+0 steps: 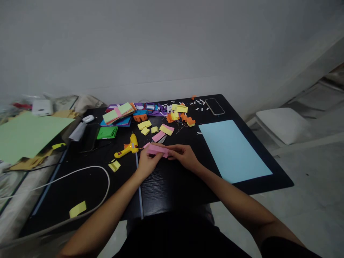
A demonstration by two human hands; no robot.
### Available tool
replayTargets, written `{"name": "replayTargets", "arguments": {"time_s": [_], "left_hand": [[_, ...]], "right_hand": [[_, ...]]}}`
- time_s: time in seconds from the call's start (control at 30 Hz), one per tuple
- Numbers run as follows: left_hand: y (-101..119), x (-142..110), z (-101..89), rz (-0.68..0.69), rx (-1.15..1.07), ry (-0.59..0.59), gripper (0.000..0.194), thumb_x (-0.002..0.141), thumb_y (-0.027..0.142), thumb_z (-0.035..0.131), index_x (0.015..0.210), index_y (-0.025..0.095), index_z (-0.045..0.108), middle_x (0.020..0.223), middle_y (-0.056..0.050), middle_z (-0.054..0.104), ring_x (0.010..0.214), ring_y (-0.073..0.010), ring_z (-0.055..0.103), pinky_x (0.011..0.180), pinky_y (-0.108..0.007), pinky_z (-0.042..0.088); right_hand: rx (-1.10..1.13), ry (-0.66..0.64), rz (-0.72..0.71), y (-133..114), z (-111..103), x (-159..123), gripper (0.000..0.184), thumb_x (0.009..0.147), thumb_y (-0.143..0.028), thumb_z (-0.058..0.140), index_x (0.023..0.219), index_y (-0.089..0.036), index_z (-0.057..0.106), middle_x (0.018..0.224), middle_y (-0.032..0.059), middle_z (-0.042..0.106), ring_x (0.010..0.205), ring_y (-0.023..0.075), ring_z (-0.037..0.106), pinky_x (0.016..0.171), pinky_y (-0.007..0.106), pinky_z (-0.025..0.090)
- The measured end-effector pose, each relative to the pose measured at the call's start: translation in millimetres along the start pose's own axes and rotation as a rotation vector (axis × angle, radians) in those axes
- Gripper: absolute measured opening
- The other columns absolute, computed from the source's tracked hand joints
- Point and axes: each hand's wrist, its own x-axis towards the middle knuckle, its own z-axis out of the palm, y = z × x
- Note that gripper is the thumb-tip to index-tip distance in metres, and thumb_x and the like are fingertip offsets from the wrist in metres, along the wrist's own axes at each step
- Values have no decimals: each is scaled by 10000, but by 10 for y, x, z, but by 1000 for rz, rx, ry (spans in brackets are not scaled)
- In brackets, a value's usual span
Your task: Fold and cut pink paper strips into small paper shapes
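With left hand (147, 163) and right hand (188, 156) I am pinching pink paper (154, 149), while yellow pieces (144, 124) are lying already cut beyond the fingers (176, 147), blue sheet (235, 152) whole rightward.

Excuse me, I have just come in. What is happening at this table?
A person is handling a piece of pink paper above the black table. The left-hand grip holds it; the right-hand grip is at its right end, though whether it pinches the paper is hard to tell. A yellow glue gun lies to the left, a light blue sheet to the right, and small yellow papers lie beyond the hands.
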Motion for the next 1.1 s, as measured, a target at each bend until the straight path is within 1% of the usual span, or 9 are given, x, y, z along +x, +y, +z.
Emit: {"name": "replayTargets", "arguments": {"time_s": [0.1,0.23,0.33,0.43,0.57,0.73,0.93,1.1], "left_hand": [[15,6,-10,14,22,-12,115,838,233,699,943,189,714,936,-42,720,880,-190,682,819,-321,547],[20,19,-22,78,61,-49,86,851,226,685,926,193,710,938,-45,715,917,-199,675,864,-345,539],[9,34,-35,103,134,-86,54,850,197,672,893,199,704,915,-39,703,897,-197,670,852,-348,534],[-1,46,-53,128,183,-134,64,855,173,647,878,206,697,900,-31,699,880,-193,668,824,-341,532],[-3,49,-78,149,214,-174,71,878,186,625,880,205,692,919,-38,696,887,-196,669,819,-347,531],[-2,34,-75,150,225,-161,102,920,275,621,958,202,683,944,-57,688,893,-204,666,823,-359,526],[-3,24,-37,138,250,-137,134,942,312,614,955,194,676,928,-49,676,899,-193,657,824,-335,512],[-2,27,-35,148,274,-127,146,948,328,610,933,197,674,917,-45,674,886,-190,648,826,-335,505]], "right_hand": [[9,2,12,-11,-6,5,412,678,-420,866,980,-151,792,910,70,794,821,221,763,797,399,664],[-2,3,15,-12,-4,7,394,682,-430,862,953,-154,791,875,60,789,779,209,760,781,385,659],[-3,-4,5,-12,9,0,368,697,-427,849,941,-158,787,868,53,787,775,206,760,778,373,655],[-1,-19,0,-20,21,-10,351,701,-412,844,937,-159,784,869,49,787,778,201,761,778,362,654],[4,-29,5,-30,26,-17,349,694,-408,849,931,-161,780,870,48,787,778,201,763,778,365,654],[23,-26,12,-35,28,-20,367,678,-415,867,919,-156,769,849,49,783,761,191,760,772,359,655],[68,-4,27,-67,31,-21,385,635,-399,901,881,-147,747,808,50,781,724,190,758,763,366,657],[74,-28,27,-77,27,-28,386,628,-374,908,900,-146,755,839,53,787,790,208,766,801,383,652]]}}
